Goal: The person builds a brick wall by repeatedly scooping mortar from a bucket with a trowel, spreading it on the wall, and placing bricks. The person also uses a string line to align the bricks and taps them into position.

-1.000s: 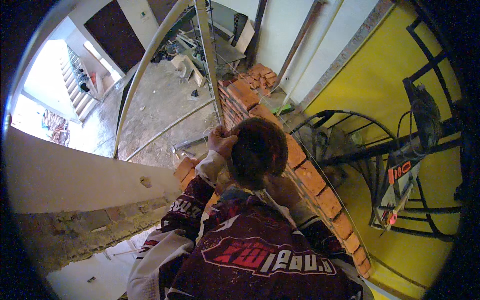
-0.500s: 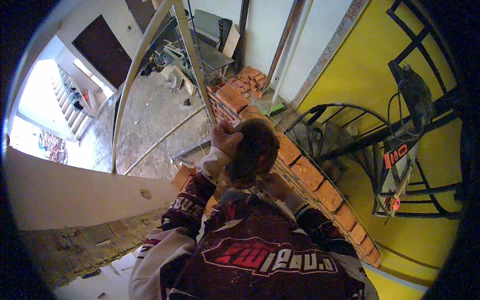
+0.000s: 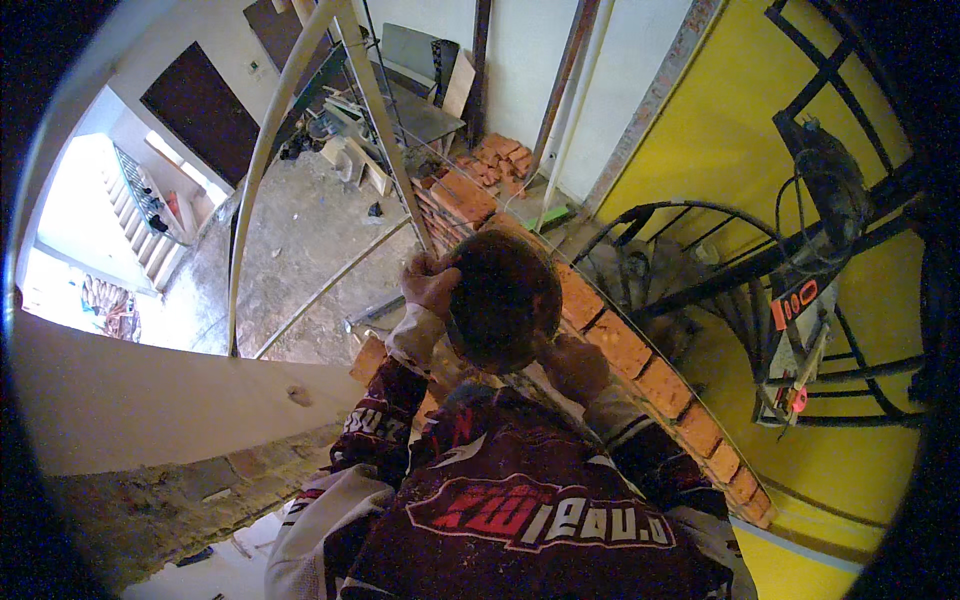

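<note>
A dark, rounded shape (image 3: 503,300), resembling the top of a head with short hair, fills the middle of the view. My left hand (image 3: 430,285) is raised at its left side with the fingers curled in. Lower on its right side is my right hand (image 3: 575,368), dim and closed. Whatever either hand may hold is hidden. Both arms wear maroon sleeves with pale cuffs. A low wall of orange bricks (image 3: 618,343) runs diagonally beneath and beside the hands. Along its right edge stretches a thin line.
Heaped brick pieces (image 3: 500,160) lie beyond the wall's far end. A pale metal frame (image 3: 375,110) stands at left, before a dusty concrete floor (image 3: 290,240) with boards and debris. At right, a black metal framework (image 3: 770,270) fronts a yellow wall (image 3: 690,170); an orange-marked tool (image 3: 797,305) rests there.
My right hand has come out further from behind the dark rounded shape, which has shifted slightly. My left hand has moved a little left and stays beside it.
</note>
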`<action>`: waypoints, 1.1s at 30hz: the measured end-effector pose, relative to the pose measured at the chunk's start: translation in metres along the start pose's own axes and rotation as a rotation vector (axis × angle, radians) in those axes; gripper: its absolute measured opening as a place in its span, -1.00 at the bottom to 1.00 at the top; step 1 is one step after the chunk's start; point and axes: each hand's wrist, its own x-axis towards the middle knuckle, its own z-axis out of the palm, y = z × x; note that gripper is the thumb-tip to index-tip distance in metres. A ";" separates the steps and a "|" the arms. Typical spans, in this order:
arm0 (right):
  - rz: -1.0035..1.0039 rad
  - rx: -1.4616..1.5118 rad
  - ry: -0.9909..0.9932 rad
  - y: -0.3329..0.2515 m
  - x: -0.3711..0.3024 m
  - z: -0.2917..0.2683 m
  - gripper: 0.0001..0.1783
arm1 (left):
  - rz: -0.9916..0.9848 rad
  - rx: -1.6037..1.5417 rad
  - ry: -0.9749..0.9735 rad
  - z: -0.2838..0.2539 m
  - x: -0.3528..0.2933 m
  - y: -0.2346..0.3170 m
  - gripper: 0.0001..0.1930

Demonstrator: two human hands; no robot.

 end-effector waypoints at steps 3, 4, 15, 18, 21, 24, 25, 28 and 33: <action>0.178 -0.036 0.007 0.019 0.000 -0.003 -0.31 | 0.069 0.447 -0.039 0.011 -0.006 0.015 -0.76; 0.162 -0.007 -0.001 0.026 0.003 -0.002 -0.37 | 0.044 0.436 -0.032 0.014 -0.007 0.020 -0.75; 0.335 1.305 -0.433 -0.030 0.014 0.045 -0.59 | -0.008 0.106 -0.003 0.006 -0.002 -0.008 -0.78; 0.345 1.282 -0.563 -0.031 0.018 0.036 -0.59 | -0.119 0.265 0.079 -0.018 -0.001 -0.010 -0.79; 0.191 1.268 -0.442 -0.028 0.026 0.026 -0.60 | -0.103 0.306 0.140 -0.029 -0.004 -0.016 -0.79; 0.426 1.280 -0.600 -0.023 0.028 0.020 -0.59 | -0.113 0.326 0.199 -0.035 -0.008 -0.031 -0.77; 0.375 1.314 -0.563 -0.021 0.027 0.018 -0.59 | -0.172 0.198 0.209 -0.037 -0.009 -0.038 -0.77; 0.313 1.302 -0.548 -0.016 0.026 0.014 -0.58 | -0.266 -0.073 0.278 -0.043 -0.011 -0.064 -0.76; 0.403 1.303 -0.628 -0.004 0.033 0.015 -0.59 | -0.302 0.032 0.383 -0.062 -0.017 -0.107 -0.76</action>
